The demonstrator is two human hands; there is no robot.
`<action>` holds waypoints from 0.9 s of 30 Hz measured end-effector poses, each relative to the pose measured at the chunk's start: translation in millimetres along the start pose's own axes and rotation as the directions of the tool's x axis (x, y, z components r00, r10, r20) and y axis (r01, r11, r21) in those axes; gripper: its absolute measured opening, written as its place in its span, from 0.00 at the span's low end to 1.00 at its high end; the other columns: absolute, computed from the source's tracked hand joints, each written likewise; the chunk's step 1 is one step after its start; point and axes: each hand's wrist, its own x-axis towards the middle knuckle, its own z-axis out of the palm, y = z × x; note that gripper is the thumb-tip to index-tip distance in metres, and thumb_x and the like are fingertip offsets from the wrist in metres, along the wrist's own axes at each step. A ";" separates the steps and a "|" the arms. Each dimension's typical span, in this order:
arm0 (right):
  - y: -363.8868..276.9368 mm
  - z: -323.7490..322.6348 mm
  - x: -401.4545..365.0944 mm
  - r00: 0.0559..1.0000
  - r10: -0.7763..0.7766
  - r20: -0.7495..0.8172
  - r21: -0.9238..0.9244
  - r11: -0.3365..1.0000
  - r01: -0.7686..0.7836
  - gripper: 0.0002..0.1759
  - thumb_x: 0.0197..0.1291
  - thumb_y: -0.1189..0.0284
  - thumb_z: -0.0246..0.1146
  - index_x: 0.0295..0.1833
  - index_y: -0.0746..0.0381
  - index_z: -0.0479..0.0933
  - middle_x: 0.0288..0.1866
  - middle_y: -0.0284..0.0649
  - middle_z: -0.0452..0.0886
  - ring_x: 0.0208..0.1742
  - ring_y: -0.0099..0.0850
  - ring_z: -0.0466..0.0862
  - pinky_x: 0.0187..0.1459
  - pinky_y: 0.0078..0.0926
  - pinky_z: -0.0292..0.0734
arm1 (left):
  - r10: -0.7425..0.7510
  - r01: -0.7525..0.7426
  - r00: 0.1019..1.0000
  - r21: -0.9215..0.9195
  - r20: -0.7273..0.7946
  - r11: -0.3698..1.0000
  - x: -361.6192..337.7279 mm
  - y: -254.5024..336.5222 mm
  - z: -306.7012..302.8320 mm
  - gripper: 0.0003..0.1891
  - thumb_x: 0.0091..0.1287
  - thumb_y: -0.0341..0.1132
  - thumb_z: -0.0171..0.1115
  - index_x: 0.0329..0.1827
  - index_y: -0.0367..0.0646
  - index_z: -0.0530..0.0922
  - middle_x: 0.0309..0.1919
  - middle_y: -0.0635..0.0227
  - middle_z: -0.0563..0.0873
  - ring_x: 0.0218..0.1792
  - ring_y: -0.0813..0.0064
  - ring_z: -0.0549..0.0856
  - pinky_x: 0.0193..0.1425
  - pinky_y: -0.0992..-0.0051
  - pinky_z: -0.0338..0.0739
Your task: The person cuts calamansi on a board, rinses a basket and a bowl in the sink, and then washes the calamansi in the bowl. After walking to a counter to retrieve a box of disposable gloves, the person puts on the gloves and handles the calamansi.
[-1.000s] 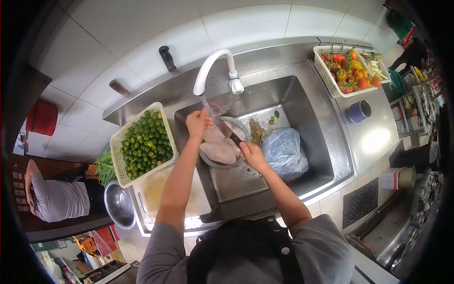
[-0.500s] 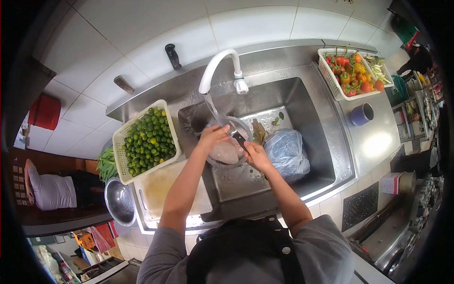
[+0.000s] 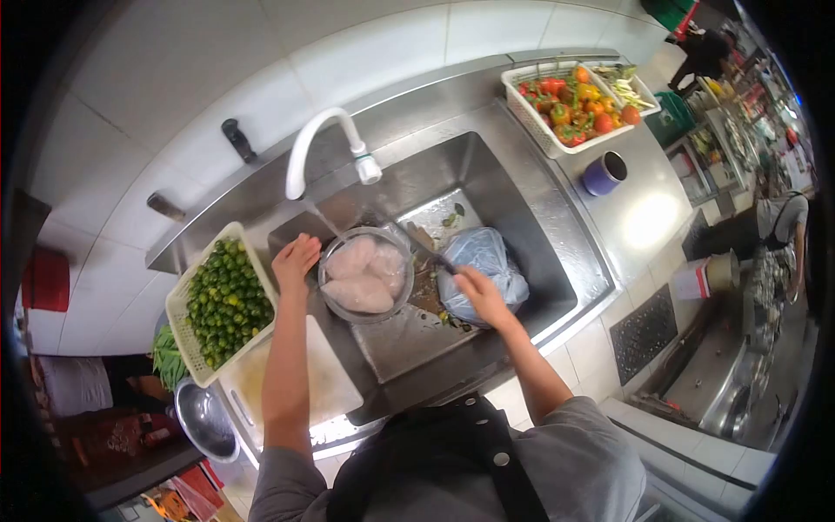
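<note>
A knife with a dark handle is gripped in my right hand, its blade pointing up and left over the sink. Beside the running faucet, my left hand holds nothing, and its fingers are stretched out. Between the two hands, several pale raw chicken breasts fill a clear bowl inside the steel sink. Water from the faucet falls at the bowl's upper left. A tied-looking bluish plastic bag sits just beneath my right hand; its contents are not clear.
Left of the sink stand a basket of small green citrus fruits, a cutting board and a metal bowl. At the right are a basket of peppers and a purple cup. Another person is at the far right.
My hands have moved apart: the left went from the bowl towards the sink's left side, the right moved with the knife over the bag. The chicken is now uncovered. The camera view has turned.
</note>
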 end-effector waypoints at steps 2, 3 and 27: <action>-5.6 -45.6 -7.0 0.922 -0.281 -0.267 -0.367 0.914 0.172 0.16 0.67 0.68 0.65 0.57 0.63 0.78 0.43 0.46 0.80 0.42 0.40 0.79 0.47 0.36 0.75 | 0.076 -0.080 0.997 0.181 0.031 0.980 -38.1 11.8 -6.8 0.16 0.73 0.39 0.63 0.49 0.31 0.83 0.39 0.58 0.90 0.39 0.73 0.90 0.42 0.77 0.84; -33.5 -73.6 -9.2 0.912 -0.255 -0.322 -0.434 0.896 0.097 0.18 0.64 0.71 0.66 0.59 0.63 0.77 0.47 0.49 0.80 0.47 0.45 0.79 0.52 0.40 0.74 | 0.123 -0.134 0.991 0.266 0.059 0.955 -56.3 10.4 -17.4 0.16 0.74 0.39 0.62 0.49 0.31 0.83 0.38 0.59 0.90 0.38 0.75 0.89 0.42 0.77 0.84; -7.1 252.6 -64.6 0.799 0.289 0.527 0.284 0.826 -0.486 0.24 0.69 0.61 0.64 0.64 0.65 0.74 0.54 0.42 0.82 0.54 0.33 0.79 0.58 0.33 0.73 | 0.492 0.156 0.774 0.873 -0.398 0.462 -273.0 -111.1 -291.8 0.14 0.71 0.39 0.58 0.53 0.42 0.82 0.56 0.56 0.80 0.59 0.53 0.76 0.62 0.55 0.69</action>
